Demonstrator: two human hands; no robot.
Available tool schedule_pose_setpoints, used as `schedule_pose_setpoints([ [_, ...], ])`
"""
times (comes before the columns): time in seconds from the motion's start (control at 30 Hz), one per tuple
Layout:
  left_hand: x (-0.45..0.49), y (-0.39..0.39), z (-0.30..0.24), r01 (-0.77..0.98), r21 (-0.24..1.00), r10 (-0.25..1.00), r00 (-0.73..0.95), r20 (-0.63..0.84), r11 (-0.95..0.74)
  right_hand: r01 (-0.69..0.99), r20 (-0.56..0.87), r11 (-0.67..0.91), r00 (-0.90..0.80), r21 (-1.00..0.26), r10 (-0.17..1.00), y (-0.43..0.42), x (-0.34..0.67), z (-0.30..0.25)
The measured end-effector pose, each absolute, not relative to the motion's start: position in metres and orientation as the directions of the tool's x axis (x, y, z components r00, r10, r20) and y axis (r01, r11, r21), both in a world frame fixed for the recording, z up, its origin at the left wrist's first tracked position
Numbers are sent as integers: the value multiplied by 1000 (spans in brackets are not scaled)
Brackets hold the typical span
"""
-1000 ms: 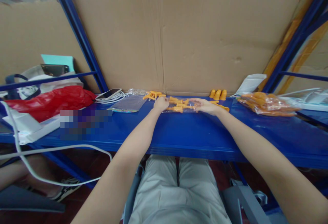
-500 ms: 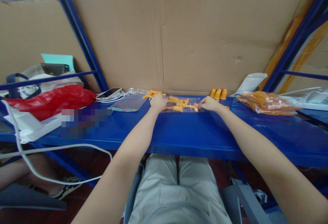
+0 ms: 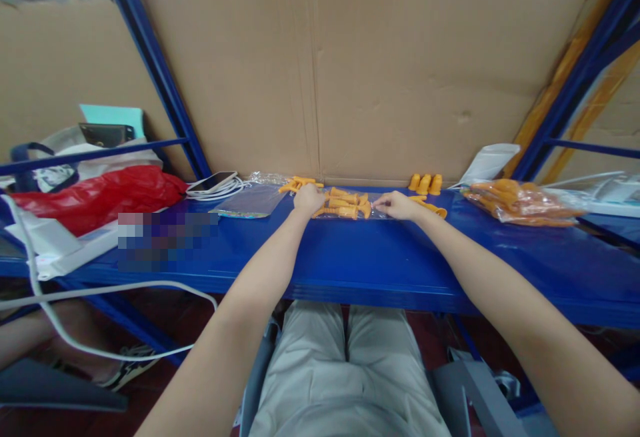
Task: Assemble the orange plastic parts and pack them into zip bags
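Two bare hands worked at one clear plastic bag (image 3: 381,215), which lay flat on the shelf between them, near the cardboard. Several glossy orange pieces (image 3: 343,211) showed through its film, some of them ridged and rod-like; they overlapped too much to count. The left hand (image 3: 309,201) was at the bag's left end, but its fingers were hidden, so I could not tell whether they were clamped on the film. The right hand (image 3: 397,205) had its fingertips drawn close together at the other end; whether they pinched the plastic could not be made out.

Three rounded, thimble-like orange caps (image 3: 425,183) stood in a row beyond the right wrist, with loose orange parts (image 3: 439,211) just beside it. More slim orange pieces (image 3: 299,184) lay beyond the left hand, near one flat clear packet (image 3: 253,203). Farther right sat one bulging bag of orange parts (image 3: 520,202).

One phone (image 3: 215,182) rested on the left by a coiled white cable (image 3: 207,196) and crumpled red plastic (image 3: 105,193). The shelf (image 3: 370,260) was smooth, blue and shiny, backed by creased brown cardboard (image 3: 450,77) between blue posts (image 3: 156,70).
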State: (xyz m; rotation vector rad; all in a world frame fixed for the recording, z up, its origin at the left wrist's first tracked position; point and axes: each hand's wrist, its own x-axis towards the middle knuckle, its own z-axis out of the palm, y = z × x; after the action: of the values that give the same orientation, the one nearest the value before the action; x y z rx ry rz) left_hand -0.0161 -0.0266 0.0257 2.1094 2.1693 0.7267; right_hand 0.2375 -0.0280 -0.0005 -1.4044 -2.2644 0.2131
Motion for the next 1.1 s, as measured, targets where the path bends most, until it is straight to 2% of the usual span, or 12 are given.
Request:
schedule_pose_setpoints([
  [0.17, -15, -29, 26, 936, 351, 953, -82, 292, -27, 766, 308, 492, -391, -413, 868, -23, 233, -5],
  [0.47, -16, -29, 27, 931, 363, 955, -81, 286, -29, 675, 228, 393, -323, -625, 918, -31, 231, -4],
  [0.73, -16, -24, 22, 925, 379, 949, -96, 302, -27, 667, 178, 356, -321, -654, 930, -33, 230, -5],
  [1.1, -17, -20, 20, 911, 410, 951, -102, 291, -28, 577, 134, 294, -303, -762, 943, -42, 231, -1],
])
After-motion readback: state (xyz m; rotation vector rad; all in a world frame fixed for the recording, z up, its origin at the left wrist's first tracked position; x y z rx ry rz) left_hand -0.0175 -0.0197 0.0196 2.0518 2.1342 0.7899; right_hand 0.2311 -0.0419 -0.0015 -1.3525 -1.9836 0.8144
